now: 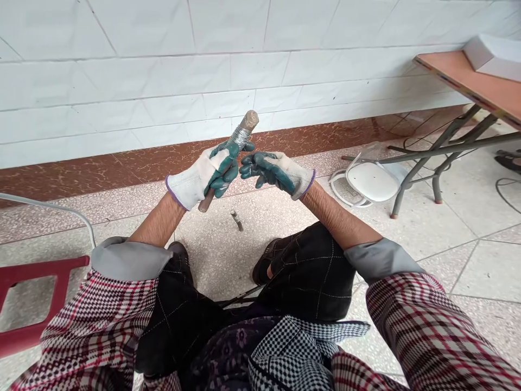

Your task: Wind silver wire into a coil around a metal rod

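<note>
My left hand [220, 172], in a white work glove with a green coated palm, is closed around a wooden stick [252, 119]. The stick slants up to the right, and its lower end shows below the glove. Silvery wire [240, 137] is wound round it near the upper end. Just to the right is my right hand [271, 170], gloved alike, its fingers loosely bent and apart beside the stick. Nothing shows clearly in those fingers. On the floor below, between my feet, lies a short stick piece [236, 220] with a pale wrapping at one end.
A tiled wall [163, 81] with a brown base strip rises in front. At right stands a folding table [443, 68] bearing a white box [494, 57], with a white round-seated stool [372, 181] beside its legs. A red plastic frame [61, 293] and a grey cable [52, 203] are at left.
</note>
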A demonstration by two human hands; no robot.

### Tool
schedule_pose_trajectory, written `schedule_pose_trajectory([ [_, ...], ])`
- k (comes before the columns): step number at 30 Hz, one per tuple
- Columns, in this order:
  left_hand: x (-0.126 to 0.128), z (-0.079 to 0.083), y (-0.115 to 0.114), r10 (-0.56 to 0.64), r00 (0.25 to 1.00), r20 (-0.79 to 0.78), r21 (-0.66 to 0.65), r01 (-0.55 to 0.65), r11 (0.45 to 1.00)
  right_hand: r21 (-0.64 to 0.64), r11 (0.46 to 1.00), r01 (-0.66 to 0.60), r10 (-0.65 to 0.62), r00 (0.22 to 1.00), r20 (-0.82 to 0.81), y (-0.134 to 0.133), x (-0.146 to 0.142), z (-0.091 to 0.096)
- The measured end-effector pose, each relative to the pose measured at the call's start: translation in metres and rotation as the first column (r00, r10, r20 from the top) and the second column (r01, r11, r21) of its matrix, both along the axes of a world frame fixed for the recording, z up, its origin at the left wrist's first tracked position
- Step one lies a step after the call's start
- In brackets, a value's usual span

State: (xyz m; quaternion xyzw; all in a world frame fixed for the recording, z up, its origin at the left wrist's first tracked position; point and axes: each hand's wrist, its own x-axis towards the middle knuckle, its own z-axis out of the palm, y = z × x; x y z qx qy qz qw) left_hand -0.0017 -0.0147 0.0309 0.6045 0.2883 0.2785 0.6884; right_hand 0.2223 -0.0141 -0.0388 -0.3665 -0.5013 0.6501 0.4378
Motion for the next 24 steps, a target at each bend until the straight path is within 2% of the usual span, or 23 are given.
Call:
schedule_pose_trajectory([
  [4,-0.001,-0.005,0.007,0.01,1.0,0.025,0.032,-0.011,0.999,0.034,0.994,-0.102,0.101,0.995,0.025,-0.007,-0.007,0.003],
  [9,-0.003,-0.011,0.014,0.043,0.997,0.058,0.0,-0.043,0.999,0.094,0.995,0.019,-0.023,0.998,0.051,-0.009,-0.009,0.007],
  [11,-0.001,-0.01,0.014,0.072,0.996,0.052,-0.004,-0.072,0.997,0.116,0.993,0.03,-0.034,0.999,0.028,-0.01,-0.008,0.008],
  [14,0.004,-0.007,0.013,0.215,0.976,-0.045,0.006,-0.215,0.977,0.124,0.992,0.031,-0.036,0.999,0.035,-0.014,-0.007,0.01],
  [18,0.011,-0.007,0.014,0.407,0.899,-0.164,0.088,-0.397,0.914,0.102,0.994,0.034,-0.044,0.993,0.105,-0.018,-0.011,0.014],
  [24,0.017,-0.013,0.017,0.488,0.849,-0.202,0.161,-0.463,0.872,0.146,0.988,0.046,-0.066,0.988,0.138,-0.021,-0.017,0.016],
])
